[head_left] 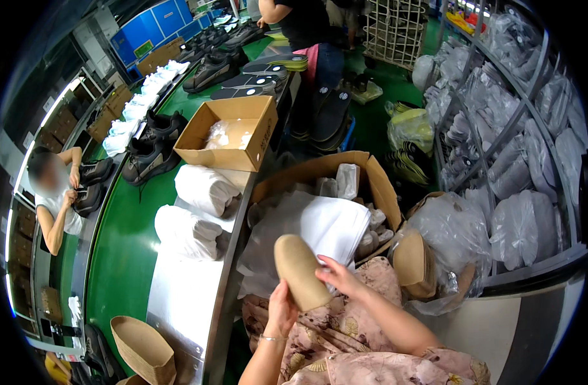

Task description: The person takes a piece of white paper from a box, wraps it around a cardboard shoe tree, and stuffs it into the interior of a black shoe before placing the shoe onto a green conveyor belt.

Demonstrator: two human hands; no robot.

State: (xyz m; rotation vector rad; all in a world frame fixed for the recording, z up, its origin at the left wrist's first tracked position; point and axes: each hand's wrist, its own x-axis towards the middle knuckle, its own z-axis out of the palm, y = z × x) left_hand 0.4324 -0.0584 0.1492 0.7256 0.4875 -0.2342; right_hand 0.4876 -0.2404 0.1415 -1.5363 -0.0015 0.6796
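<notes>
In front of my lap is a tan, rounded cardboard shoe insert (298, 268), tilted with its closed end up. My left hand (281, 311) grips its lower left side, thumb along the edge. My right hand (337, 277) has its fingers on the right edge of the insert. Just beyond lies a stack of white tissue paper (332, 221) on an open carton (385, 186) of small wrapped pieces. To the left, two white paper-wrapped bundles (186, 232) rest on a metal ledge (185, 282). More tan inserts (143, 351) stand at the lower left, others (414, 266) at my right.
A green conveyor belt (117, 250) runs along the left, carrying dark shoes (154, 151) and white-wrapped items. An open cardboard box (220, 158) sits on the ledge's far end. At right stands a metal rack (499, 125) of plastic-bagged pieces. Co-workers (58, 192) are at left and back.
</notes>
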